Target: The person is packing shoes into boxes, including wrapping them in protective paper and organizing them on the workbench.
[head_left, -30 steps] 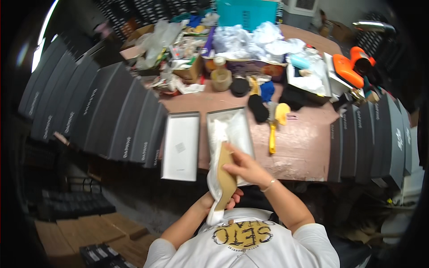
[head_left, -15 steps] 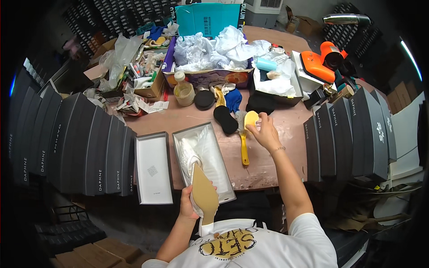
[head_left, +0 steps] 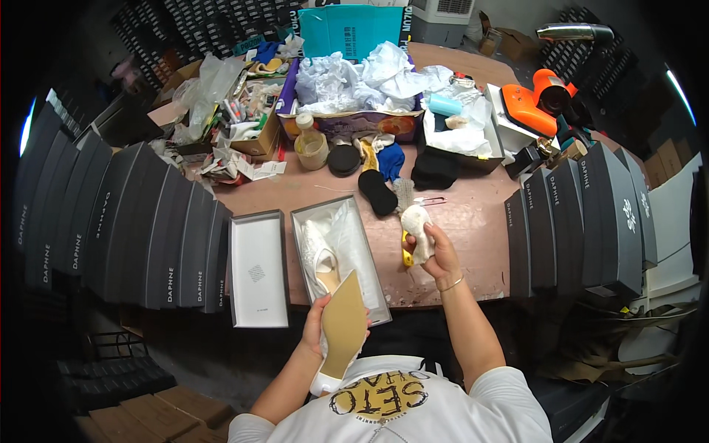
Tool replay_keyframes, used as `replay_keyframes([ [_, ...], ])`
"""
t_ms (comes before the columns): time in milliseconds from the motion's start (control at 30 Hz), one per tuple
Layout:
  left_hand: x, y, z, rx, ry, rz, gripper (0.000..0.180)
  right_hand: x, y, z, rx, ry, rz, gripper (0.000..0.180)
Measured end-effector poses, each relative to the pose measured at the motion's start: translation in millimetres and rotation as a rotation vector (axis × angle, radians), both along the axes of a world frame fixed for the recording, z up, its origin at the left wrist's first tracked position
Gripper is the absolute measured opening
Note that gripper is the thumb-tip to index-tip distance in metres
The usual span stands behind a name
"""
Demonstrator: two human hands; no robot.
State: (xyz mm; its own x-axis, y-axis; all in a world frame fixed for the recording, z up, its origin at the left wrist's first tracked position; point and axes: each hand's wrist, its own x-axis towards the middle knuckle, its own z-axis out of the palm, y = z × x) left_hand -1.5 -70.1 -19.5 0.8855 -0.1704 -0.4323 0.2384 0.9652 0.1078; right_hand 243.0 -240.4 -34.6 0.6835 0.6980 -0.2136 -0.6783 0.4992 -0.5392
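A person seated at a cluttered pink worktable [head_left: 473, 221] holds a white pointed shoe [head_left: 341, 332] sole-up in the left hand [head_left: 316, 325], fingers wrapped around the shoe's side so that the tan sole faces the camera and the toe points toward the table. The shoe sits just in front of the person's chest, over the table's near edge, with its toe overlapping the near end of an open shoe box [head_left: 340, 258] lined with white paper, where the matching shoe [head_left: 319, 255] lies. The box's lid [head_left: 257, 269] rests upside down just beside it, on the left. The right hand [head_left: 442, 255] is closed around a pale, fluffy pad [head_left: 416, 225] raised above the tabletop, the thumb pressed against its side; a yellow handle [head_left: 405, 251] shows just beneath the pad, though whether the hand also grips it cannot be told. A bracelet [head_left: 450, 283] circles the right wrist. Beyond the hands, black pads [head_left: 378, 192] and a brush lie on the table, along with a squat bottle [head_left: 310, 146], a box of crumpled white paper [head_left: 354, 77] and an orange tool [head_left: 528, 107]. Rows of dark shoe boxes [head_left: 140, 221] stand on edge at both sides of the table.
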Motion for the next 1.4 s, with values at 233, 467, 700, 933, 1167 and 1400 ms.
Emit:
replay_keyframes([
  [233,-16.7,2.7,13.1,0.02,0.016,0.174,0.063,-17.0,53.1,39.1,-0.351,-0.432,0.189,0.034],
  [467,-19.6,23.8,-2.8,-0.295,-0.129,0.271,0.072,80.9,210.4,92.4,-0.748,-1.833,-0.281,0.035],
  [700,-27.4,48.0,-11.3,-0.013,0.134,0.278,0.072,128.6,303.5,58.8,-1.042,-2.012,-0.234,0.036],
  [933,-28.1,55.4,-10.6,-0.098,0.054,0.279,0.07,121.8,303.9,20.6,-0.811,-1.702,-0.335,0.049],
  [1167,-34.6,46.8,-7.6,-0.04,0.004,0.31,0.072,118.4,249.4,45.8,-0.753,-1.503,-0.759,0.042],
  [1400,-24.8,31.4,-7.5,-0.101,-0.002,0.255,0.079,114.7,170.7,-42.7,-0.082,0.013,-0.682,0.033],
])
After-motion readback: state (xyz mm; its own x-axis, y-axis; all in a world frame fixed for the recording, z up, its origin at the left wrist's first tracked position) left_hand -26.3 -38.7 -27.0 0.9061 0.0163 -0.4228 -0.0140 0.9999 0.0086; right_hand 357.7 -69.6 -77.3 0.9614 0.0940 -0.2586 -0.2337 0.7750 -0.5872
